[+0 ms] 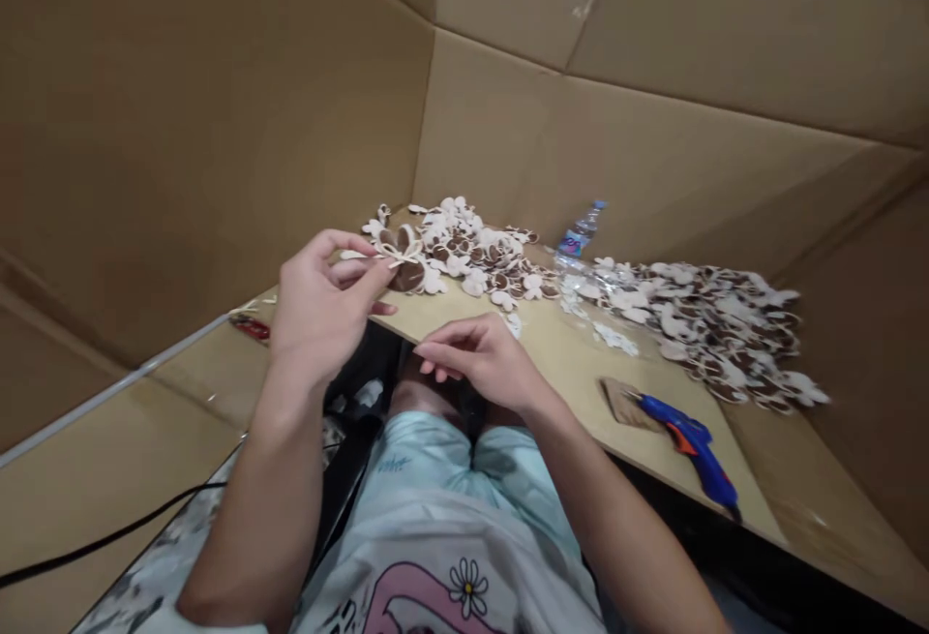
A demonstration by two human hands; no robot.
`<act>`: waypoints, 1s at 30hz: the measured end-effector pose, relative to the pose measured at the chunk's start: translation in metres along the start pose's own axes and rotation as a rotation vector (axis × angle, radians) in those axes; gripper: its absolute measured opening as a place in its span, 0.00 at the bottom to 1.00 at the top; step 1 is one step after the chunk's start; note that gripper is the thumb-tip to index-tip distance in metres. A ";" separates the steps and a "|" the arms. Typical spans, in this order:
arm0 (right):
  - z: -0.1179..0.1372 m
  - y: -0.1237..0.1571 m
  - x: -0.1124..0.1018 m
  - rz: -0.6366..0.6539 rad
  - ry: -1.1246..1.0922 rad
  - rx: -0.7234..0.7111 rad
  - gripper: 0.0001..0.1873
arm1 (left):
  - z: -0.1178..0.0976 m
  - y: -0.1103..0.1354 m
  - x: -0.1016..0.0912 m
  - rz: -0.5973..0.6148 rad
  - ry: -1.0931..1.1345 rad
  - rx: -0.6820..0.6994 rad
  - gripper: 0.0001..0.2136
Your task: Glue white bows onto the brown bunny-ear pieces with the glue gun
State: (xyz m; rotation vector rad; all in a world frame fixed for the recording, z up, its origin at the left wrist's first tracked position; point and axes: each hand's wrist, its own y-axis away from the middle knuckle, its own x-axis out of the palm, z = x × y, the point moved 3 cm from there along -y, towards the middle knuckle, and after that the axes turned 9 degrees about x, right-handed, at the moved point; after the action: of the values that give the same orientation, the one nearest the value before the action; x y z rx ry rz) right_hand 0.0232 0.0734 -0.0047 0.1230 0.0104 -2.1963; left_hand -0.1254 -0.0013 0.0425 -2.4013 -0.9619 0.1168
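Note:
Between the thumb and fingers of my left hand (319,300) is a small brown-and-white bunny-shaped piece (407,277). A thin cream bow (399,253) lies across its front, close to my fingertips. My right hand (486,355) hovers lower, over the table's near edge and apart from the piece. Its thumb and fingers are pinched together; anything between them is too small to make out. Behind my left hand lies a heap of similar brown and white pieces (475,245).
A second heap of pieces (726,324) covers the table's right side, near clear plastic wrapping (584,286). A water bottle (581,230) leans at the back. The blue glue gun (693,445) rests by a cardboard scrap (622,404). Cardboard walls (653,160) enclose the table (566,373).

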 end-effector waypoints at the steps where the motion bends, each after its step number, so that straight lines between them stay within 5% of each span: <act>1: -0.001 -0.014 0.012 0.054 -0.003 0.001 0.10 | -0.003 0.001 -0.003 0.003 0.005 0.002 0.11; 8: -0.043 -0.094 0.071 0.246 0.043 -0.065 0.11 | -0.014 0.001 -0.022 -0.047 -0.046 -0.025 0.09; 13: -0.094 -0.122 0.094 0.265 0.261 0.013 0.14 | -0.010 -0.004 -0.029 -0.062 -0.090 -0.016 0.10; 18: -0.154 -0.127 0.091 0.280 0.423 0.105 0.13 | -0.008 -0.007 -0.030 -0.048 -0.110 -0.008 0.09; 22: -0.189 -0.130 0.081 0.307 0.558 0.159 0.31 | -0.010 -0.005 -0.029 -0.046 -0.145 0.022 0.08; 30: -0.191 -0.131 0.062 0.322 0.616 0.082 0.28 | -0.010 -0.002 -0.024 0.000 -0.163 -0.019 0.08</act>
State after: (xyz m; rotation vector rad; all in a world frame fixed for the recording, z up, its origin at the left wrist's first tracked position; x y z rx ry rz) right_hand -0.1030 0.1106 -0.2057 0.7867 0.2294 -1.7641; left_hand -0.1417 -0.0200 0.0493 -2.4387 -1.0399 0.3091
